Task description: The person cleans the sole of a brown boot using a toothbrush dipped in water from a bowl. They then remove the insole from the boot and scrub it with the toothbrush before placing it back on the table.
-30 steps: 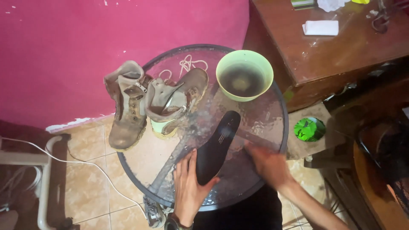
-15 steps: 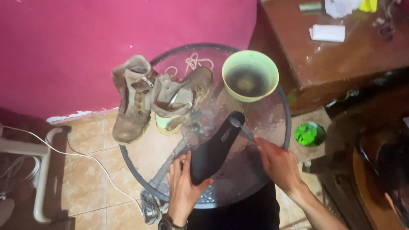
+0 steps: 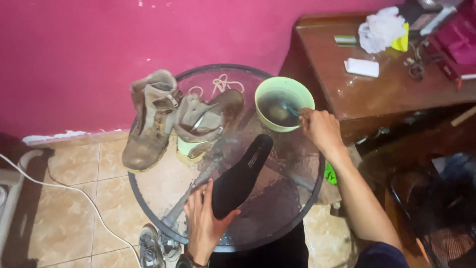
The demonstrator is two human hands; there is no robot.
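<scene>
My left hand [image 3: 204, 223] lies on the round glass table [image 3: 148, 191], fingers spread and thumb hooked over the near end of a black insole [image 3: 240, 176], pinning it flat. The insole runs away from me at a slant, its far tip just short of the green bowl [image 3: 283, 102]. My right hand [image 3: 321, 130] is at the bowl's right rim, fingers closed narrowly on a thin blue-handled tool [image 3: 291, 110] whose end dips into dark water; I cannot make out what kind of tool it is. Left of the bowl a worn tan boot lies tipped on its side [image 3: 206, 124], showing a pale green lining, and beside it a second tan boot [image 3: 151, 121] stands upright, overhanging the table edge. A loose whitish lace [image 3: 221, 84] curls behind them near the pink wall [image 3: 148, 39]. Through the glass I see the metal table legs [image 3: 191, 191] and tiled floor [image 3: 74, 198]. A wooden desk [image 3: 396, 84] with papers stands to the right, partly cut off.
</scene>
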